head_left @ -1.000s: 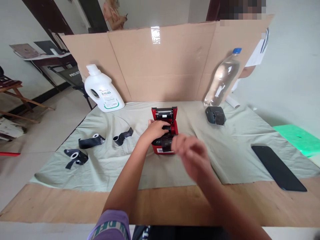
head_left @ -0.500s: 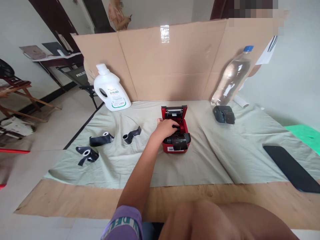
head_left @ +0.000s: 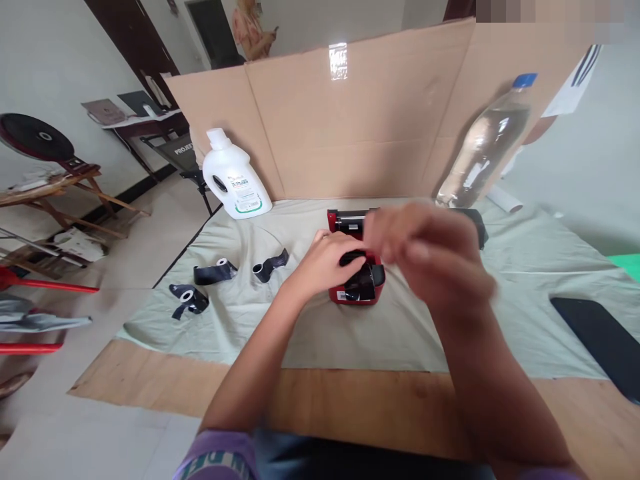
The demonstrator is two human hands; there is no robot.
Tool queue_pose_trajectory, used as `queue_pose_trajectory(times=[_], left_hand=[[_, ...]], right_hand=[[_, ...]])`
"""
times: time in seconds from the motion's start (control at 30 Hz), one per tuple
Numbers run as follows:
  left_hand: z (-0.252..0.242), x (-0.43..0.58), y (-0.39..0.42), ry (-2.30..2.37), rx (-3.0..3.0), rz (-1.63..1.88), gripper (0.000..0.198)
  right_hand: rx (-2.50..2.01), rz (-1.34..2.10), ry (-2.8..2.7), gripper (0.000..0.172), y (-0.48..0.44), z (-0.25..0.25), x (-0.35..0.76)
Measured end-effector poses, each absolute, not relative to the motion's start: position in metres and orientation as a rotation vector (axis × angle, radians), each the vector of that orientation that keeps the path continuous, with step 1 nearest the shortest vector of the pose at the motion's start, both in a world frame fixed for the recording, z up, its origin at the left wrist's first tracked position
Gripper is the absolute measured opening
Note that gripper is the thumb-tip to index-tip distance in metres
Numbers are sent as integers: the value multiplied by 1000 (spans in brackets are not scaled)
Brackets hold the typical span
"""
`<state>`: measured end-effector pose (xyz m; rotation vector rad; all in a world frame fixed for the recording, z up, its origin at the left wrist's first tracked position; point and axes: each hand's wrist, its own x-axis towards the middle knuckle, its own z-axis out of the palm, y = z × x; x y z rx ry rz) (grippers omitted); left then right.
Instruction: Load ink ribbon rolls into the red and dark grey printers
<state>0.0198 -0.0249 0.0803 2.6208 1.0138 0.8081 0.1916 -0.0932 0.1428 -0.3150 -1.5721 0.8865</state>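
In the head view, a small red label printer (head_left: 356,300) stands at the middle of the cloth with its lid raised. A black roll (head_left: 361,283) lies in it, its strip hanging over the front. My left hand (head_left: 327,260) reaches in from the left, thumb and fingers curved around the roll's upper part. My right hand (head_left: 433,253) is raised in front of the printer's right side, its fingers bent and smeared by motion; whether they hold anything cannot be made out. It hides part of the printer.
Three loose black rolls lie left: one (head_left: 193,300) nearest, one (head_left: 216,272) behind, one (head_left: 270,267) nearer the printer. A white jug (head_left: 237,177) and clear bottle (head_left: 487,147) stand before a cardboard screen (head_left: 350,127). A dark device (head_left: 475,223) and phone (head_left: 597,343) are right.
My right hand has risen from the table's front edge to the printer's right side. My left hand stays at the printer, its thumb now apart from the fingers. The view has shifted slightly.
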Motion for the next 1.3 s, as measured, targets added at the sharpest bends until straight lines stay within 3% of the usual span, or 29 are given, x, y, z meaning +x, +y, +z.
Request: queue_pose_trajectory(times=[0.07, 0.2, 0.4, 0.67, 0.77, 0.87, 1.07, 1.3], left_hand=[[57, 8, -38, 834, 2718, 884, 42], [2, -5, -53, 821, 2784, 1209, 53], [-21, 5, -57, 872, 2891, 1417, 35], [-18, 6, -64, 862, 2795, 1654, 29], [-19, 5, -64, 902, 2812, 1626, 30], [-22, 3, -64, 927, 2785, 1594, 31], [-22, -2, -56, 1111, 2543, 1404, 50], [-21, -4, -53, 1170, 2371, 1319, 48]], right_hand=[[-567, 670, -1374, 8, -40, 132, 209], [-1003, 637, -1238, 19, 27, 79, 235], [-1097, 784, -1162, 38, 38, 38, 219], [-1084, 794, -1213, 10, 12, 22, 210], [-1091, 882, -1233, 45, 1, 0, 215], [-922, 1090, -1158, 63, -4, -20, 214], [-697, 1190, -1055, 61, -6, -36, 204], [-703, 1301, -1010, 76, -9, -36, 210]])
